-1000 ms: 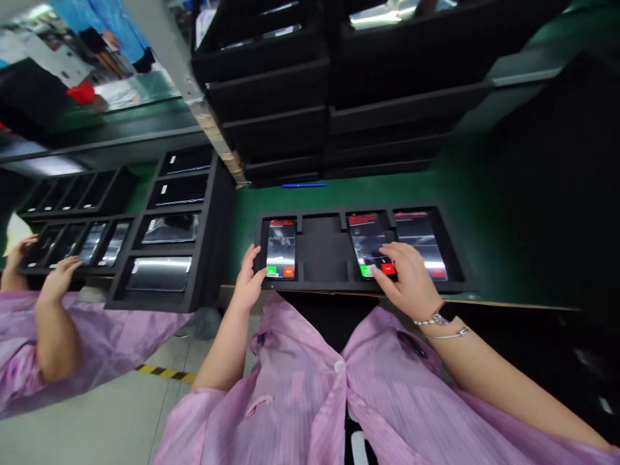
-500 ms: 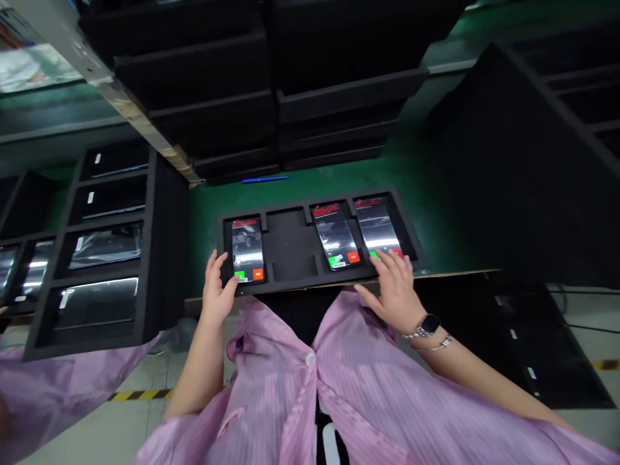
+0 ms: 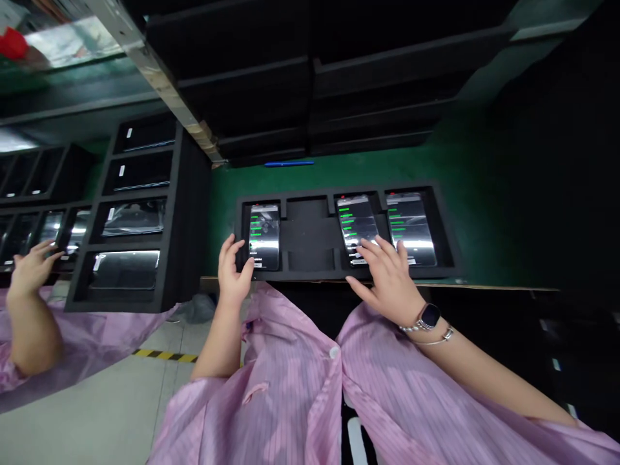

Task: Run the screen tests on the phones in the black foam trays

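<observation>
A black foam tray (image 3: 308, 236) lies at the front edge of the green bench with three lit smartphones in its slots; the second slot from the left holds none. My left hand (image 3: 234, 274) rests at the tray's left end, fingers apart, its thumb by the lower corner of the left phone (image 3: 264, 236). My right hand (image 3: 390, 281) is spread over the lower part of the middle phone (image 3: 356, 223), fingertips at its screen; whether they touch I cannot tell. Beside it lies the right phone (image 3: 411, 226). All three screens show green text lines.
A stack of black trays (image 3: 130, 242) with phones stands on the left. A blue pen (image 3: 289, 164) lies behind the tray, before more stacked black trays (image 3: 252, 103). At far left is another person's hand (image 3: 31, 271). A dark bulk fills the right side.
The phone screens went from red text with green and red buttons to green text lines. My right hand moved from the right phone to the middle one. Another person's hand appeared at left.
</observation>
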`<state>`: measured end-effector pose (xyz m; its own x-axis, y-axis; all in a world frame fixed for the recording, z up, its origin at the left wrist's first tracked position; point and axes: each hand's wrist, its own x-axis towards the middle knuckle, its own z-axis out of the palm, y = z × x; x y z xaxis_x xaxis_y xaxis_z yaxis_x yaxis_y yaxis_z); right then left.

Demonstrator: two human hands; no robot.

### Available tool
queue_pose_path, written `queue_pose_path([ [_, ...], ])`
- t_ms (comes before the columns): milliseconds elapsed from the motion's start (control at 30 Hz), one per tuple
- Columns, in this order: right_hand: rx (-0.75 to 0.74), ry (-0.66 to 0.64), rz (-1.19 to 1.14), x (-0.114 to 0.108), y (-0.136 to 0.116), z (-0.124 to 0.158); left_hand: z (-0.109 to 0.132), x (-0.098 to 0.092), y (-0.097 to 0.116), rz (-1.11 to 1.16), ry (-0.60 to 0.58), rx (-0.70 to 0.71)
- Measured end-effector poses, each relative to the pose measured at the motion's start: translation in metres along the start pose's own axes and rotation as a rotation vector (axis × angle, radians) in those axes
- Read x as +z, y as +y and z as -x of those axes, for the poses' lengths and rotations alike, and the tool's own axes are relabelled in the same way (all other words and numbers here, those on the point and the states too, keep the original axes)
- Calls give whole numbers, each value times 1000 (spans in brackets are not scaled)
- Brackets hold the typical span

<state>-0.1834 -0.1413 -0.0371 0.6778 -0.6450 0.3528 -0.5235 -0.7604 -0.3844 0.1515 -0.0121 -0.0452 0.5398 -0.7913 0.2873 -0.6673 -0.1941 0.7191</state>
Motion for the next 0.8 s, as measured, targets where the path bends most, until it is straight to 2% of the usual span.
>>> queue_pose_path([
  [100, 5, -11, 35, 5, 0, -2, 1, 1, 3, -18, 2, -5],
  [400, -16, 61, 82, 14, -3, 0, 3, 1, 2, -2, -9, -6],
  [700, 28, -29, 118, 15, -3, -11, -7, 6, -6, 6, 64, 42],
  [800, 28, -11, 66, 8, 1, -10, -9, 7, -6, 24, 77, 59],
])
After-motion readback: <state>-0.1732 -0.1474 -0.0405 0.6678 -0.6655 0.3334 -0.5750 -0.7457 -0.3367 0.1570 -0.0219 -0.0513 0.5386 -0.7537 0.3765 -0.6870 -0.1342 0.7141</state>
